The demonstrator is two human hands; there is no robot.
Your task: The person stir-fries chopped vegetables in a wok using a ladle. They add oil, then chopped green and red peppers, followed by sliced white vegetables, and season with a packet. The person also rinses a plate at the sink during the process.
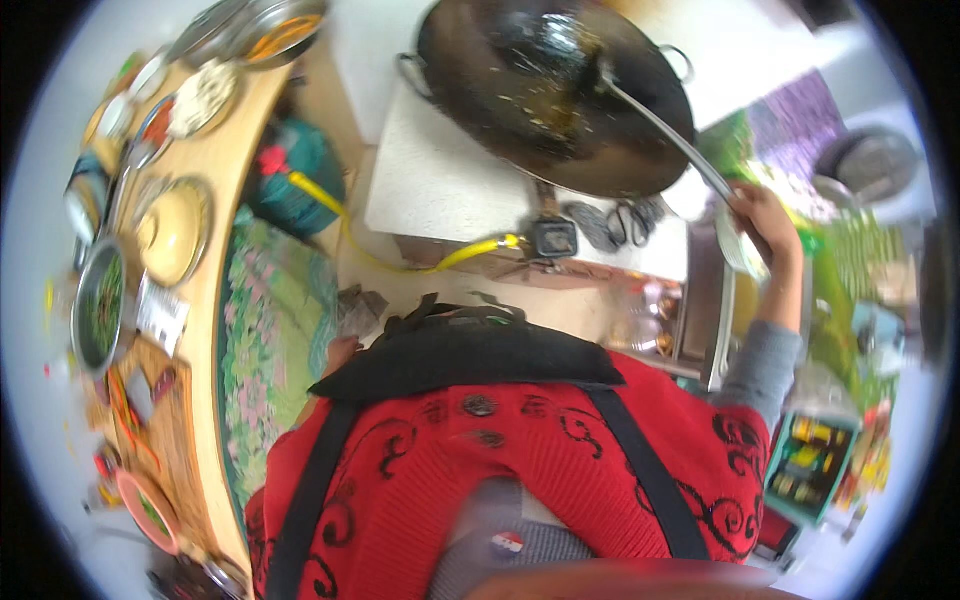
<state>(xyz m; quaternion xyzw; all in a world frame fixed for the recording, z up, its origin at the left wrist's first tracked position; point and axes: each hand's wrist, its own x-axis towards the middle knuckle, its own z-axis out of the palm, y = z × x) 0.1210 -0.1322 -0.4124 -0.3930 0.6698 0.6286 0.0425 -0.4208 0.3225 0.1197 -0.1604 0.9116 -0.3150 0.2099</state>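
My right hand (761,217) grips the end of a long metal handle (667,131) that reaches into a large dark wok (622,165). Its head lies in the wok, where dark liquid with small pale bits (551,112) pools; its exact shape is blurred. The wok has two loop handles and rests over a white-topped stove table (442,165). Low at my left side, beside the black apron (472,356), my left hand (343,352) shows only in part. Whether it holds anything is hidden.
A yellow hose (465,256) runs from a teal gas cylinder (304,180) to the stove front. On the left, a wooden counter (217,187) carries a steel bowl of chopped greens (105,307), a lidded yellow pot (169,232), and a cutting board (172,412).
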